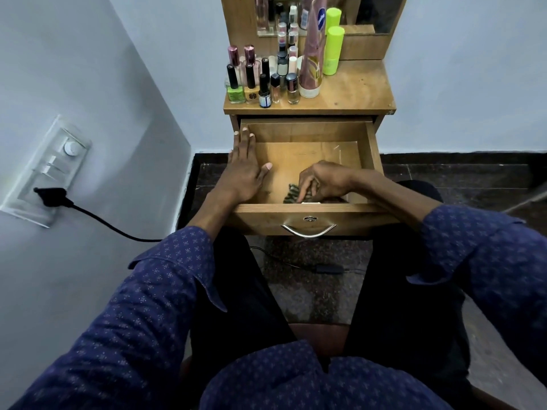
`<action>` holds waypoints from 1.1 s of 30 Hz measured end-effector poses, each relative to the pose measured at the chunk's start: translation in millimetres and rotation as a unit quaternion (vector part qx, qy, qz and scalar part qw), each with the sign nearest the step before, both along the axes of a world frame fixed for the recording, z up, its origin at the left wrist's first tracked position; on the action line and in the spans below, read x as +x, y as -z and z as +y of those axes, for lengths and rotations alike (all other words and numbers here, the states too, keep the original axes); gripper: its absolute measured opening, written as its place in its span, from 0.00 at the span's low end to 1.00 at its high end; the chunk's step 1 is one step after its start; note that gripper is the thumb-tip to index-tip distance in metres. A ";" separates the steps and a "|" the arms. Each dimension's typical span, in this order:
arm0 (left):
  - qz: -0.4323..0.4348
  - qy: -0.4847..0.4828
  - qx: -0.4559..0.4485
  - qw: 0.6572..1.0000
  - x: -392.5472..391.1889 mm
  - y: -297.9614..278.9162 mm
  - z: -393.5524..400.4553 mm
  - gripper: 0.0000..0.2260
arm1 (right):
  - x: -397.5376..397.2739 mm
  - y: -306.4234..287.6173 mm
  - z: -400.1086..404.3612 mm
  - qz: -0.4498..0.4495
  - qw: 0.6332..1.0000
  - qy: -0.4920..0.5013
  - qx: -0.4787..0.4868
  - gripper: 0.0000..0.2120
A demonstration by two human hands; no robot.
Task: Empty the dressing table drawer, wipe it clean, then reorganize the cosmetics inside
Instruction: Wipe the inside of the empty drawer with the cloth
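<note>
The left hand point(241, 170) lies flat and open on the drawer point(307, 133) wall, holding nothing; the right hand point(322, 180) presses a striped cloth point(291, 194) at the front. A jolt could topple the cosmetics point(266, 81) (crowded on the counter point(355, 90)).

This is a room in a home, most likely a bedroom corner. A small wooden dressing table point(364, 93) stands against plain pale walls, with a mirror point(376, 13) fixed above its tabletop. Nail polish bottles point(235, 84), perfume bottles point(293, 90), a tall pink lotion tube point(312, 54) and a neon green container point(333, 51) crowd the top. A household switchboard point(50, 170) with a black plug point(51, 196) sits on the left wall, and the floor point(444, 179) is dark speckled stone.
</note>
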State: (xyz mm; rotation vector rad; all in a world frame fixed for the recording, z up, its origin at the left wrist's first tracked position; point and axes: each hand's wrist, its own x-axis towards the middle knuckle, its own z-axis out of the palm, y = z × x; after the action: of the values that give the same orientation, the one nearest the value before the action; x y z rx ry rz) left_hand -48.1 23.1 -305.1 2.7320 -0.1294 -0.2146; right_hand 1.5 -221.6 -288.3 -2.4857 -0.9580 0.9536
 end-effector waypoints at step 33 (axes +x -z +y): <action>0.000 0.009 -0.002 1.000 -0.4 2.4 6.2 0.37 | -17.1 2.7 16.1 -0.107 0.914 0.046 -0.390 0.20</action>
State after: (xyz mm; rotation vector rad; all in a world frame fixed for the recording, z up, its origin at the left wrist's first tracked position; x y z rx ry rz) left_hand -48.4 29.2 -307.5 2.7286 -0.1549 -0.2191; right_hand -15.6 -205.5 -291.0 -3.3157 -0.5608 1.2251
